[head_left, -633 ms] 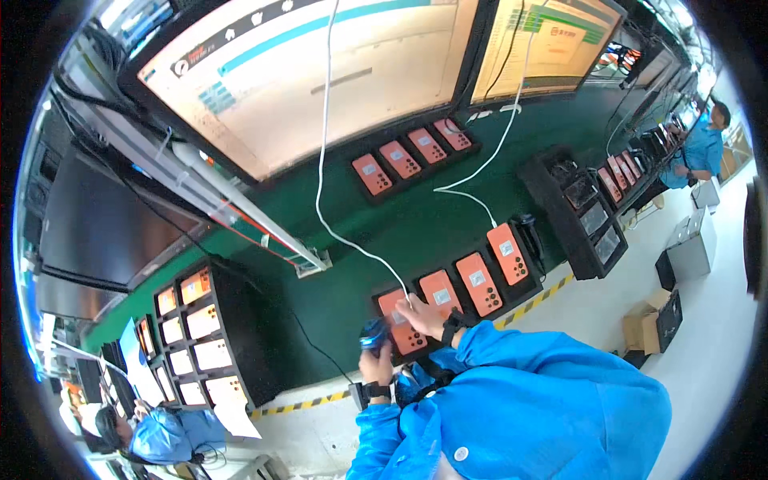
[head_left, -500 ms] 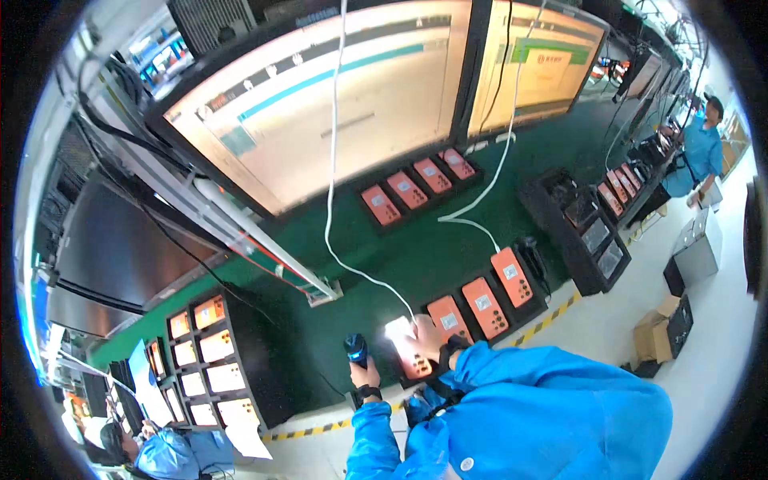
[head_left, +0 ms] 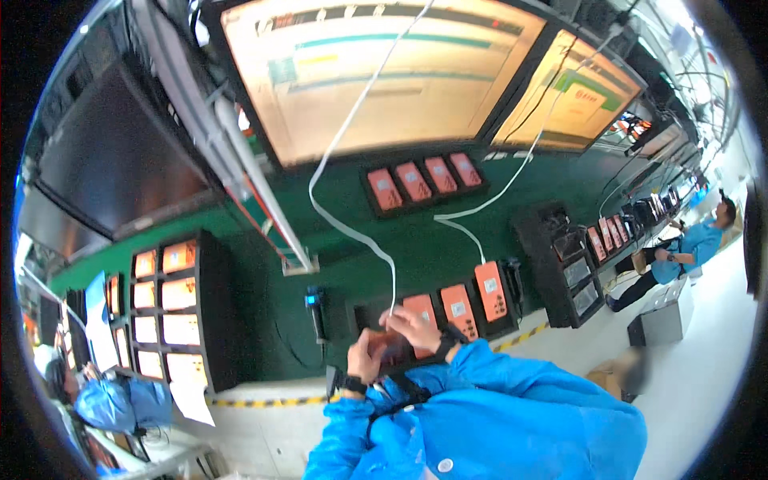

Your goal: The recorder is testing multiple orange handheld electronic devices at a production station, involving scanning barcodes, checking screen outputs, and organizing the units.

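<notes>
Both my hands meet over the near left slot of a black tray (head_left: 366, 314). Between them is a dark reddish phone (head_left: 390, 347), blurred and mostly covered by fingers. My left hand (head_left: 364, 358) is closed on its left side. My right hand (head_left: 412, 328) has its fingers pinched at the end of a white cable (head_left: 376, 244), just above the phone; the plug itself is hidden. To the right in the tray lie a pink-orange phone (head_left: 419, 314), another such phone (head_left: 458, 310), and a third phone (head_left: 491, 292) with a white cable attached. A black handheld scanner (head_left: 317, 318) lies left of the tray.
Two lit monitors (head_left: 376, 88) stand behind the green mat (head_left: 280, 320). A second phone tray (head_left: 386, 213) sits beneath them. On the left is a black rack (head_left: 216, 320) of phones, on the right a black tray box (head_left: 552, 264). Co-workers are at both sides.
My left hand has let go of the scanner, which now lies on the mat, and has moved to the phone. The bright light on the phone is gone. The view has shifted.
</notes>
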A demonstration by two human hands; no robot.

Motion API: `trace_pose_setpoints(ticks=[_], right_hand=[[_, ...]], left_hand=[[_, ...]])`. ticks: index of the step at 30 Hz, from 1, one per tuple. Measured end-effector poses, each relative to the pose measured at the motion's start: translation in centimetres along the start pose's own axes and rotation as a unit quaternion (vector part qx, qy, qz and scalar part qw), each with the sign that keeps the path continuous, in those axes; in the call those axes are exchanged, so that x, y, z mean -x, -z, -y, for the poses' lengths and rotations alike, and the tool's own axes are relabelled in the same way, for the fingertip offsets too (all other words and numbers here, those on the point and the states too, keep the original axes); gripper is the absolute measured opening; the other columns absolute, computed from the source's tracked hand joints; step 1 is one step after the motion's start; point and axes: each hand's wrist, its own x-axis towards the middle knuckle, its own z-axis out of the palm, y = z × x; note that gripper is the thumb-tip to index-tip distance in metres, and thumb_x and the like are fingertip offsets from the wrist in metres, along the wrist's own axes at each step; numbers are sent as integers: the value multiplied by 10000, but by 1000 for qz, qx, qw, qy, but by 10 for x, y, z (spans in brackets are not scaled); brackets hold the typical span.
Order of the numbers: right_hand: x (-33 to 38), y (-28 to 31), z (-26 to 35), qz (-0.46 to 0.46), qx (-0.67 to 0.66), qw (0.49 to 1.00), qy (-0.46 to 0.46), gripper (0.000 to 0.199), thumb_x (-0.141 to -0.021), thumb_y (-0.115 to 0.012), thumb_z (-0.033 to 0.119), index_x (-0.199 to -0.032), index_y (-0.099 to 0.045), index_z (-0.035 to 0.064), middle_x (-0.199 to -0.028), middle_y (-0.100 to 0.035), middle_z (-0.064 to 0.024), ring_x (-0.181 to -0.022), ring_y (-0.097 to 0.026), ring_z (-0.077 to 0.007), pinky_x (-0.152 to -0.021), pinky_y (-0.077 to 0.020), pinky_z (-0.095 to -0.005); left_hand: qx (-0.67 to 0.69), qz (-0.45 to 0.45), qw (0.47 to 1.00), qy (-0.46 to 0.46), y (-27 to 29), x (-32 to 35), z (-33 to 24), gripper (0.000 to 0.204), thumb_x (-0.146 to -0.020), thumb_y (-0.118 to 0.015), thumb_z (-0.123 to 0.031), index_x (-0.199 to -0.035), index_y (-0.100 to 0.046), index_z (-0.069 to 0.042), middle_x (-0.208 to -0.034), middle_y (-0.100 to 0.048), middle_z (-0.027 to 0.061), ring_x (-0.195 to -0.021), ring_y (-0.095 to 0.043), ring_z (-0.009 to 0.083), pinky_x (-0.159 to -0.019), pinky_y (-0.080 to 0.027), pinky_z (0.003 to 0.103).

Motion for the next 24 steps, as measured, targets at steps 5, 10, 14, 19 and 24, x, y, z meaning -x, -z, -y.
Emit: trace_pose_setpoints(ticks=[5,10,14,19,24], right_hand=[[1,3,25,15,85,996,3,193,-835,-600,194,-916,-629,22,-877,-651,-78,-877,-607,-164,-763,-463,-287],[1,8,39,65,162,983,52,165,-842,-594,162,-908,-636,16,-893,-647,-74,-855,-604,-168,-753,-465,-281],[-3,7,36,71,127,988,56,187,-830,-587,209,-868,-633,32,-884,-640,-92,-843,-605,-234,-732,-459,-311],[6,1,34,34,159,979,121,158,-792,-617,172,-839,-636,23,-893,-628,-89,-852,-604,-238,-739,-469,-323],[21,13,22,-12,196,977,82,298,-810,-621,246,-1029,-620,43,-1107,-572,-133,-974,-572,-258,-818,-457,-339]], left_hand=[[9,-14,1000,21,-1,6,4,201,-768,-599,-80,-938,-494,-59,-790,-624,162,-765,-613,344,-625,-473,383],[-8,-12,1000,28,-2,10,0,211,-754,-606,-57,-934,-498,-40,-807,-619,158,-783,-603,350,-633,-459,370],[5,-31,1000,0,-4,10,2,230,-748,-608,-52,-945,-489,-46,-807,-616,158,-743,-592,358,-616,-452,371],[27,-31,999,11,-9,13,7,205,-738,-606,-26,-904,-485,-33,-786,-616,151,-729,-604,333,-616,-456,356],[84,-4,995,44,-12,4,17,175,-758,-610,-45,-920,-543,-35,-766,-605,59,-726,-574,135,-662,-455,266]])
